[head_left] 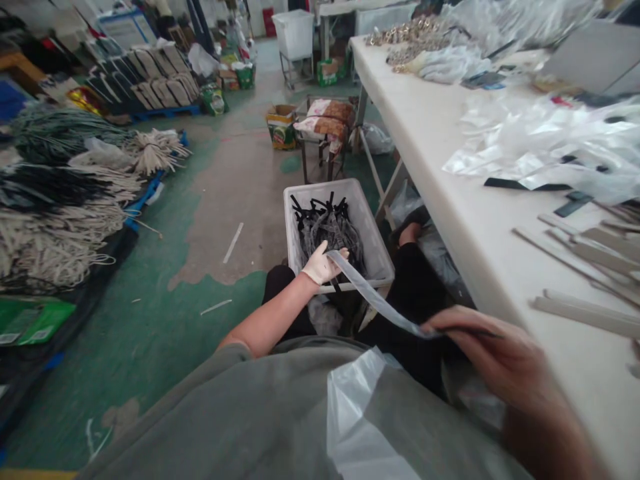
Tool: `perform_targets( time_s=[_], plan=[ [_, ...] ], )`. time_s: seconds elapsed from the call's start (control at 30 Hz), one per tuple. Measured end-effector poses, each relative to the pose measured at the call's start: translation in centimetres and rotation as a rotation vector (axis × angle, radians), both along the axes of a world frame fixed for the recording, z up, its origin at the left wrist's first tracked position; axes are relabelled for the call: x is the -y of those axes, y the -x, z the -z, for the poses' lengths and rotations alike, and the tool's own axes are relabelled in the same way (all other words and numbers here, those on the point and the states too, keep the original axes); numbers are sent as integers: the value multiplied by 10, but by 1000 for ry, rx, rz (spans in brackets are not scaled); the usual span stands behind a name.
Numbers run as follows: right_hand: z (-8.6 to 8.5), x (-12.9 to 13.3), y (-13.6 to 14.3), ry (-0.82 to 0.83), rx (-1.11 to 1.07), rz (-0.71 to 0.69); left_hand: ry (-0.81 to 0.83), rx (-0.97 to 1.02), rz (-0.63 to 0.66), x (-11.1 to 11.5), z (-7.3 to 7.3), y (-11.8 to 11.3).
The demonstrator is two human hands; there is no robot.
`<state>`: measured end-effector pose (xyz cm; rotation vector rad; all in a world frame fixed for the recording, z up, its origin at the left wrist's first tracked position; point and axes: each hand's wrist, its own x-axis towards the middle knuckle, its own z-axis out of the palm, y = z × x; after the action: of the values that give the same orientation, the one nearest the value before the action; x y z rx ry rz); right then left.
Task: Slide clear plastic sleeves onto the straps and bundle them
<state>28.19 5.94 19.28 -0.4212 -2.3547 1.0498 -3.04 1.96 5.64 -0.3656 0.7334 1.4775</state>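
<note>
A pale translucent strip [380, 303] stretches between my two hands. Its far end lies at the fingers of my left hand [323, 265], which wears a whitish glove and is closed on it over the near rim of a white bin. My right hand [480, 340], bare and blurred, pinches the near end beside the table edge; a thin dark piece shows along its fingers. Inside the white bin [291, 233] is a tangle of black and grey strips [327, 223]. The bin stands on the floor side in front of my knees.
To the right runs a long white table [400, 117] with plastic bags [560, 143], grey flat strips [595, 313] and metal pieces [415, 40]. A small stand [304, 160] holds a bundle beyond the bin. Cord bundles [60, 227] lie at the left.
</note>
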Motion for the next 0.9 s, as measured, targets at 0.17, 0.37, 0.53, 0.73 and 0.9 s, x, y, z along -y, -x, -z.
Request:
perform_targets(
  time_s=[0.17, 0.37, 0.53, 0.73, 0.9],
  plan=[
    [13, -6, -49, 149, 234, -78, -20, -159, -390, -20, -16, 38],
    [45, -19, 8, 410, 211, -61, -216, -455, -92, -4, -30, 0],
    [45, -56, 76, 659, -60, 46, -329, -583, 220, 32, -10, -47],
    [39, -67, 128, 793, -200, -12, -404, -688, 469, 52, -15, -66],
    [32, -35, 138, 640, -158, -11, -444, -843, 273, 38, -47, -66]
  ],
)
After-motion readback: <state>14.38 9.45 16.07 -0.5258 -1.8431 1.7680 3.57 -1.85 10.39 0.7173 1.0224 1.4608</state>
